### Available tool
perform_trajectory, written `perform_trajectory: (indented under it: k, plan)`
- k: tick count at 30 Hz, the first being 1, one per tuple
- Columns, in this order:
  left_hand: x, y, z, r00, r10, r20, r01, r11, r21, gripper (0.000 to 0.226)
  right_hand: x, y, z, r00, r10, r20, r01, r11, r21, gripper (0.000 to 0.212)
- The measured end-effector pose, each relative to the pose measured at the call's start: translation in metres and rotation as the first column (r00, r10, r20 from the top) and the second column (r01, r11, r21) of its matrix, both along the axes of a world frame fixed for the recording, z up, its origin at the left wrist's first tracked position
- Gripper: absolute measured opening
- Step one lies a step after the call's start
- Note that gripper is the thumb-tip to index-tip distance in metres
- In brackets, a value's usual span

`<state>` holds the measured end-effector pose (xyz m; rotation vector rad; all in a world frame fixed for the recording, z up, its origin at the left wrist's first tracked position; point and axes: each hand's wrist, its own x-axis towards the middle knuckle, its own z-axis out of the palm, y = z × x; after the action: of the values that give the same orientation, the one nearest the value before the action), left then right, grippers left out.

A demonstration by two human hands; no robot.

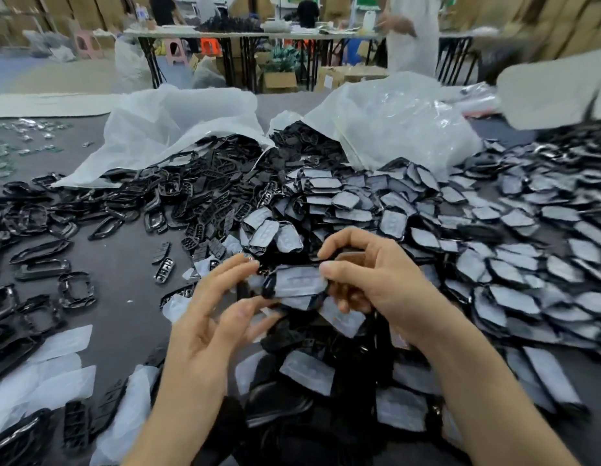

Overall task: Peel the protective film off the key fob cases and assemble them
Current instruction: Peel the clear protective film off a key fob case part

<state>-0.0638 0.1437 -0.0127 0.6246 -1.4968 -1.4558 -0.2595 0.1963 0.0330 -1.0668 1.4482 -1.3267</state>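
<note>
Folding table (191, 34) (black legs) before stacked cardboard boxes (568, 25).

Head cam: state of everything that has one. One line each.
right hand: grips the held case's right end.
left hand: at the case's left end, contact unclear.
held case: film on, off the table.
left bag: open, contents spilling out.
right bag: open, contents spilling out.
black frames: bare, scattered.
filmed cases: film on, loose heap.
film sheets: peeled, lying loose.
</note>
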Motion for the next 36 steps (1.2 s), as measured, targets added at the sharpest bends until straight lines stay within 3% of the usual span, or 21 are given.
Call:
perform_trajectory:
  k: [3,6,9,12,14,21,24,27,28,30,33,36]
  plan:
    - [0.005,-0.006,-0.002,0.936,0.239,0.26,-0.174,0.953,-0.249,0.037,-0.021,0.005,0.004,0.964,-0.263,-0.042,0.259,0.962,-0.083,0.01]
    - [0.018,-0.023,-0.007,0.667,0.526,0.528,-0.335,0.844,-0.418,0.047,-0.039,0.008,0.005,0.827,-0.554,-0.095,0.526,0.823,-0.216,0.014]
    - [0.027,-0.036,-0.013,0.431,0.485,0.761,-0.34,0.868,-0.361,0.054,-0.05,0.007,-0.001,0.667,-0.724,-0.176,0.672,0.686,-0.277,0.01]
    - [0.028,-0.037,-0.017,0.307,0.447,0.84,-0.217,0.893,-0.395,0.047,-0.056,0.006,-0.008,0.569,-0.749,-0.339,0.709,0.656,-0.259,0.015]
    - [0.028,-0.036,-0.017,0.329,0.47,0.819,-0.191,0.883,-0.429,0.04,-0.058,0.006,-0.012,0.54,-0.736,-0.408,0.715,0.658,-0.239,0.016]
    - [0.031,-0.035,-0.014,0.464,0.574,0.675,-0.317,0.819,-0.478,0.023,-0.06,0.007,-0.011,0.522,-0.759,-0.39,0.753,0.624,-0.208,0.002]
    - [0.028,-0.034,-0.013,0.536,0.594,0.6,-0.389,0.805,-0.449,0.023,-0.065,0.011,-0.012,0.468,-0.774,-0.427,0.781,0.588,-0.211,0.009]
    - [0.027,-0.032,-0.011,0.586,0.612,0.531,-0.432,0.791,-0.434,0.026,-0.056,0.007,-0.009,0.349,-0.811,-0.469,0.759,0.538,-0.366,0.009]
    - [0.026,-0.031,-0.009,0.605,0.613,0.508,-0.428,0.789,-0.441,0.027,-0.047,0.005,-0.007,0.349,-0.824,-0.447,0.711,0.543,-0.447,0.006]
    - [0.024,-0.027,-0.006,0.679,0.587,0.441,-0.395,0.799,-0.454,0.023,-0.019,0.001,-0.007,0.466,-0.763,-0.447,0.517,0.645,-0.562,0.002]
    - [0.016,-0.017,0.0,0.808,0.439,0.392,-0.261,0.864,-0.43,0.015,0.03,-0.005,-0.021,0.715,-0.432,-0.549,0.175,0.872,-0.458,0.013]
    - [0.011,-0.012,0.0,0.844,0.36,0.399,-0.158,0.876,-0.455,0.011,0.06,-0.007,-0.035,0.764,-0.217,-0.608,-0.006,0.939,-0.344,0.008]
